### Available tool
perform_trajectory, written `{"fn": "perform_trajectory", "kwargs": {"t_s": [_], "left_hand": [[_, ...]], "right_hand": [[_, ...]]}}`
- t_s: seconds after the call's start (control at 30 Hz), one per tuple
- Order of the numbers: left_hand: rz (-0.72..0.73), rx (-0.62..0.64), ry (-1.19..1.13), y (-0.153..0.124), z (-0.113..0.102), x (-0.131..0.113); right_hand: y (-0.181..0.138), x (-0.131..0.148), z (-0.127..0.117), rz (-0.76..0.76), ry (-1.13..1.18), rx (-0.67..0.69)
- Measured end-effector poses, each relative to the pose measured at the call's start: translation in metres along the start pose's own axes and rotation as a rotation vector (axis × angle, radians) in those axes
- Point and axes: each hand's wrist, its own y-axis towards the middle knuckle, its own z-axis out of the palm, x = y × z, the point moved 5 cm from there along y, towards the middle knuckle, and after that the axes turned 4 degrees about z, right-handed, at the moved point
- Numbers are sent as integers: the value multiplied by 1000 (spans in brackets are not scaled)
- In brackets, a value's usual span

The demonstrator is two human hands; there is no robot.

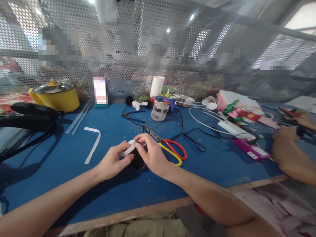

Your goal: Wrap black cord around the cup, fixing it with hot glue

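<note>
Blue bench (118, 194): toward its front edge, our left hand (113, 160) and right hand (152, 154) pinch a white strip (128, 150) over a dark round piece (138, 161); near the back edge, a phone screen (100, 90) is too blurred to read.

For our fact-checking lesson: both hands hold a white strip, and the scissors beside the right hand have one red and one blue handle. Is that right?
Not quite: the head view shows the scissors with one red and one yellow handle, not blue. The rest stands: left hand and right hand hold a white strip, and the scissors lie beside the right hand.
</note>
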Motion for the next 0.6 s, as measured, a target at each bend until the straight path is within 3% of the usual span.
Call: {"fn": "perform_trajectory", "kwargs": {"t_s": [0.43,0.6], "left_hand": [[-57,74,-33,0,-1,0],[-83,81,-88,0,-2,1]], "right_hand": [[2,-1,1,7,11,15],[5,-9,-1,100,60,12]]}}
